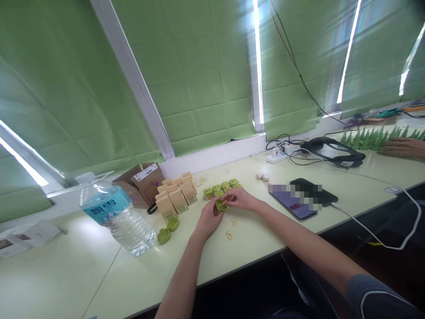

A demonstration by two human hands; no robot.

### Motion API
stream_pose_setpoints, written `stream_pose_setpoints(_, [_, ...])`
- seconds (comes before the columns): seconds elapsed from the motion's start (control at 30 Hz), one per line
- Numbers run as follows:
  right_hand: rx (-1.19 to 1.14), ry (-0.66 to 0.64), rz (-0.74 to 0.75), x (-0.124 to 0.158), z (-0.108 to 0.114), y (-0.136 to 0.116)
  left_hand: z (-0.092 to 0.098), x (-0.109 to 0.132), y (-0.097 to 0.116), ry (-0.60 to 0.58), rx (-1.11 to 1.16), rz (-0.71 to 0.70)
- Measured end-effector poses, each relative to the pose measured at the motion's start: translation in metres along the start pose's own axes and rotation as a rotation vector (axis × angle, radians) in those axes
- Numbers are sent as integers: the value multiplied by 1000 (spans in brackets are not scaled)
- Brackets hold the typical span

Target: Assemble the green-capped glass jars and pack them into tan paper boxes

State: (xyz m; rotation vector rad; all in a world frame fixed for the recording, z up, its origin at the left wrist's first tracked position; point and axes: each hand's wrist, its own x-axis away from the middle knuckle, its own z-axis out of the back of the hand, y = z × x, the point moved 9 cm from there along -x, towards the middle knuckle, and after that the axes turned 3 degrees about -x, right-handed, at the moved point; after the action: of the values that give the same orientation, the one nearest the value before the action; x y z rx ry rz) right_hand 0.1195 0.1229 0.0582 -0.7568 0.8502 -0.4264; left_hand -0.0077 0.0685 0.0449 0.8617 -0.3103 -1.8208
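Observation:
My left hand [210, 220] is closed around a small green cup-shaped case [220, 205], its hollow side facing up. Over that case, the fingertips of my right hand [244, 200] pinch a small pale yellow piece whose shape is mostly hidden. Two yellow loop-shaped pieces [229, 235] lie on the table just below my hands. Behind my hands stands a cluster of similar green cases [218, 188], partly covered by my right hand. To the left, two green half-shells [164, 236] sit beside several folded tan cardboard packages [179, 200].
A large water bottle [116, 212] and an open brown box [141, 184] stand at left. To the right are phones [294, 203] with a white cable, white round objects [262, 177], a power strip [277, 156] and a black headset [334, 151]. Another person's hand [403, 147] rests at far right.

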Motion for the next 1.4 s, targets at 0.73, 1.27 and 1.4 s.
stream_pose_setpoints(0.73, [13,16,29,0,1,-4,-1,-1,0,-14,26,21])
stream_pose_setpoints(1.27, [-2,60,54,0,2,-6,2,-4,-4,38,7,0])
stream_pose_setpoints(1.4, [-6,59,83,0,3,-9,1,-3,-6,32,5,13])
